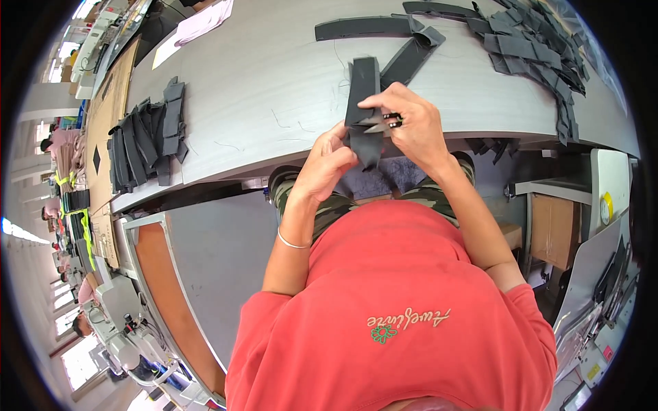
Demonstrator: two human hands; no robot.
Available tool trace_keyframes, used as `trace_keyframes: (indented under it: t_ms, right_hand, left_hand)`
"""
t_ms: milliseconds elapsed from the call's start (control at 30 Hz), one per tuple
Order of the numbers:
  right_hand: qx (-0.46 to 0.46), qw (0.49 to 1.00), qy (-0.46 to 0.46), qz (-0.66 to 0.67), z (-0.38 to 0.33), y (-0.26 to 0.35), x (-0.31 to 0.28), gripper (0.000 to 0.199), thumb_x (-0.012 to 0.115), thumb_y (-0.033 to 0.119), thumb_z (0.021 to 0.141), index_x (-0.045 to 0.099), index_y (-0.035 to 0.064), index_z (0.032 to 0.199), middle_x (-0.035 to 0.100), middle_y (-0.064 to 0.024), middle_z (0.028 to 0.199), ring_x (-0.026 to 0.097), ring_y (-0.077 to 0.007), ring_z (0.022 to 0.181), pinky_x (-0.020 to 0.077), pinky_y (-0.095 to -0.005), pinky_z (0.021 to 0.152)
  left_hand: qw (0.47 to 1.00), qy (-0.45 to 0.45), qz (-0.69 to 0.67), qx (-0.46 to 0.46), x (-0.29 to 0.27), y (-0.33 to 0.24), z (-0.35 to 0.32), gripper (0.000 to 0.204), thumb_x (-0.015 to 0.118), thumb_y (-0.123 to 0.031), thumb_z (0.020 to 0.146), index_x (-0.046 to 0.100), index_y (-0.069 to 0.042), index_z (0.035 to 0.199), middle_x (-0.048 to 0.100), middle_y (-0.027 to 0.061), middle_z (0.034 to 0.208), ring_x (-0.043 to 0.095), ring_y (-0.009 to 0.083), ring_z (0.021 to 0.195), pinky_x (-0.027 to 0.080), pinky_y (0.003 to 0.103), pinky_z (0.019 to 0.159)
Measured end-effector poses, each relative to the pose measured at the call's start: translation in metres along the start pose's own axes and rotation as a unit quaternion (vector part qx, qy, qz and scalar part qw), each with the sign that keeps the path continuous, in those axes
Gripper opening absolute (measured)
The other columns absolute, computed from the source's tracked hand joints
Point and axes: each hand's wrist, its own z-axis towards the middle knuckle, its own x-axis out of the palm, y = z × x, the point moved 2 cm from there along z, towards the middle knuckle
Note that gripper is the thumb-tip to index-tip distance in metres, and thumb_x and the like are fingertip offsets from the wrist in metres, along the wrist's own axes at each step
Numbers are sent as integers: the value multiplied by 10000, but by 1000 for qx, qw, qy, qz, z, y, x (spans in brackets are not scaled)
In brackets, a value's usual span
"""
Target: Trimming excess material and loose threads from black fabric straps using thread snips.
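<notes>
At the table's front edge my left hand [323,163] is closed on a dark grey fabric strip [364,79], thumb and fingers pinching its left side. The strip's upper end lies on the table and its lower end hangs just past the edge. My right hand [417,130] is closed around a pair of thread snips [375,126] with black handles. The pointed metal blades lie over the strip, aimed left, and my right index finger reaches to the cloth. A further length of the dark fabric [406,63] runs from behind the strip up to a fold at the back.
One bundle of dark strips [142,140] lies on the left of the grey table [240,75], partly over its edge. A bigger heap [524,58] covers the far right. Loose threads are scattered mid-table. Pink sheets [203,22] lie back left. Sewing machines and other people are far left.
</notes>
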Motion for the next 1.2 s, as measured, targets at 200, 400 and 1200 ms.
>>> trace_keyframes:
  t_ms: [200, 400, 1200]
  right_hand:
    - [20, 990, 140, 12, -10, -17, 8, 395, 569, -87, 698, 728, 156, 967, 589, -35, 825, 613, -209, 707, 490, -311, 628]
    - [124, 959, 155, 202, -10, -25, -4, 297, 615, -48, 798, 708, 120, 1024, 556, -19, 855, 558, -134, 807, 454, -272, 758]
    - [146, 988, 39, 31, -13, 2, -5, 373, 744, 197, 758, 618, 139, 1104, 610, -41, 817, 566, -188, 708, 460, -305, 652]
  left_hand:
    - [983, -42, -178, -4, -2, 13, 5, 505, 443, -383, 974, 477, 37, 1252, 570, 196, 1213, 583, 255, 1120, 514, 417, 888]
    - [994, -51, -97, 4, -6, 11, 8, 330, 503, -208, 969, 494, 13, 1215, 626, 156, 1105, 648, 221, 939, 551, 354, 801]
    - [973, -212, -44, 87, 12, 5, 7, 224, 718, -129, 844, 611, -14, 1003, 652, 5, 829, 519, 22, 678, 391, 174, 605]
